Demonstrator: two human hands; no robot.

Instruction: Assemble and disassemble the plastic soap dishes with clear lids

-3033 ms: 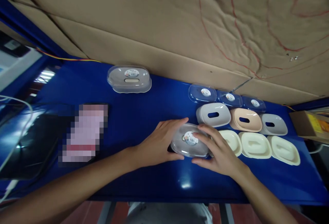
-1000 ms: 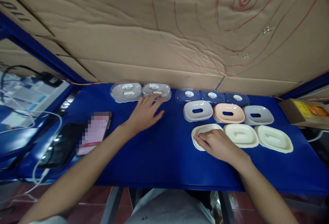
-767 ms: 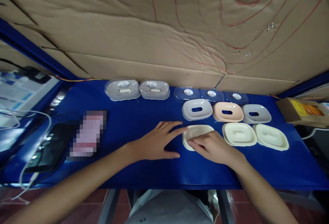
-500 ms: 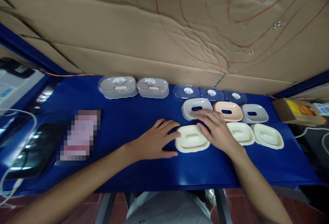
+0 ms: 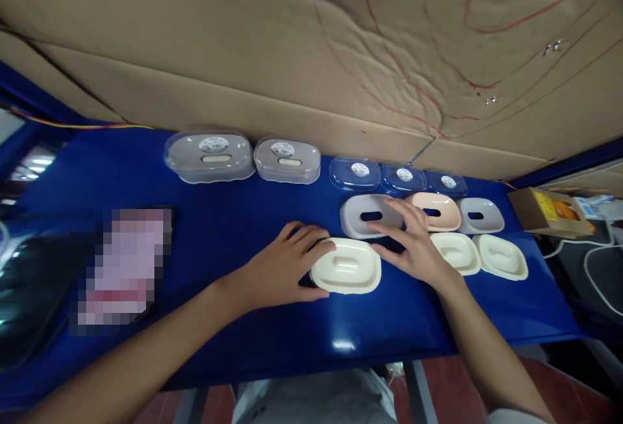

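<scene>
My left hand grips the left end of a cream oval soap-dish base, thumb at the front and fingers at the back. Just behind that base lies a grey tray with an oval slot. Over the right side of the grey tray, my right hand has its fingers spread, one fingertip near the slot. The right thumb is close to the cream base's right rim; whether it touches is unclear. To the right are a peach slotted tray and another grey slotted tray, with two more cream bases in front.
Three clear lids with round labels line the back of the blue table. Two lidded grey dishes stand at the back left. A blurred-out flat object lies left. A cardboard box is at the right.
My left hand has closed on the cream base and moved it left, away from the other bases. My right hand stays over the grey tray, its fingers more spread. The view has shifted.
</scene>
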